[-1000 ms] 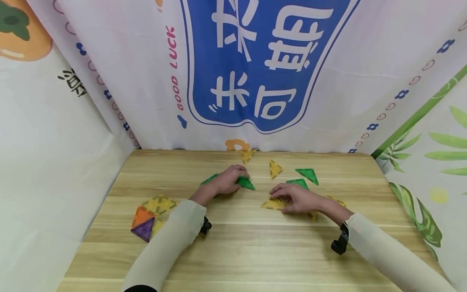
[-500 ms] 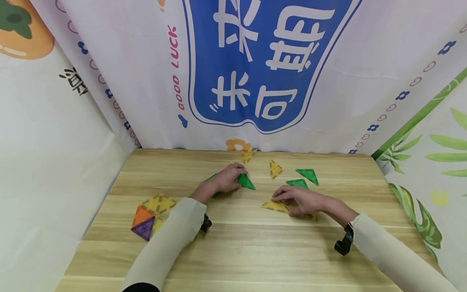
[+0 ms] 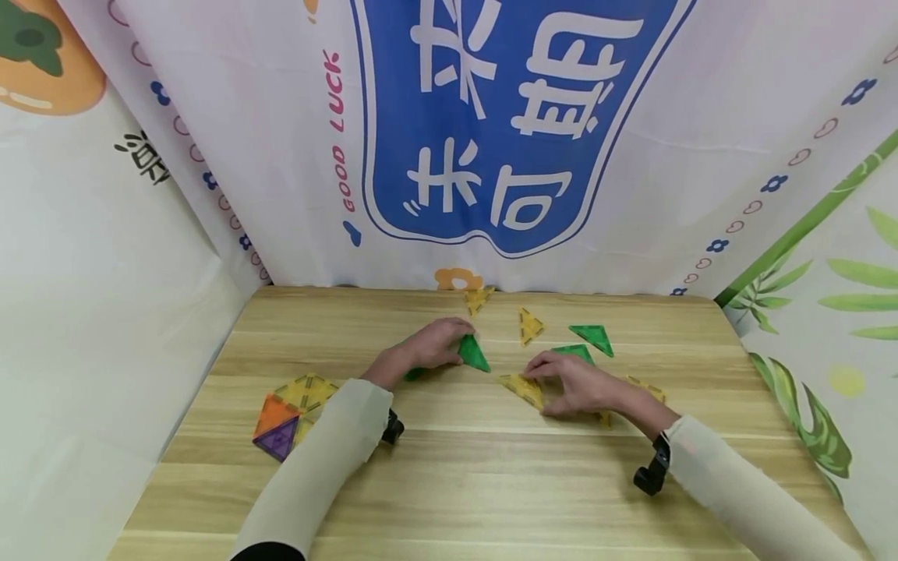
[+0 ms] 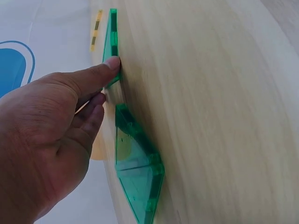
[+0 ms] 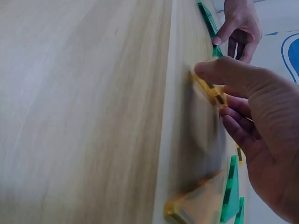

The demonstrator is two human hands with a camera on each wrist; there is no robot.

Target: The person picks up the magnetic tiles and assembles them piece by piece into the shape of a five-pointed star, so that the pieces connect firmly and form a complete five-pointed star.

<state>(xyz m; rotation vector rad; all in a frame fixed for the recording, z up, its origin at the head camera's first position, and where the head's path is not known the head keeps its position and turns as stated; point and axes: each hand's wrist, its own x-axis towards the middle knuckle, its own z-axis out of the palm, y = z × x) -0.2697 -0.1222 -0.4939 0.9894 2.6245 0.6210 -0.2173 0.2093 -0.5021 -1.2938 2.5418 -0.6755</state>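
Observation:
My left hand (image 3: pixel 436 343) pinches a green triangle tile (image 3: pixel 474 354) between thumb and fingers, its thumb (image 4: pixel 111 65) on the tile's edge in the left wrist view. Beside that hand lie two green tiles (image 4: pixel 140 163), edge to edge, mostly covered by the wrist in the head view. A yellow triangle tile (image 3: pixel 522 388) is pinched by my right hand (image 3: pixel 575 386), just right of the green one and apart from it. In the right wrist view, thumb and fingertips grip this yellow tile (image 5: pixel 212 91) at its edges.
Behind the right hand lie green tiles (image 3: pixel 592 338) and yellow tiles (image 3: pixel 530 326), another yellow one (image 3: pixel 478 300) at the table's back edge. More yellow tiles (image 3: pixel 645 386) sit by the right wrist. An orange, purple and yellow cluster (image 3: pixel 277 417) is left.
The yellow tile has turned clockwise in the head view, with the right hand shifting around it. The green tile in my left hand has turned slightly and slid a little toward the front.

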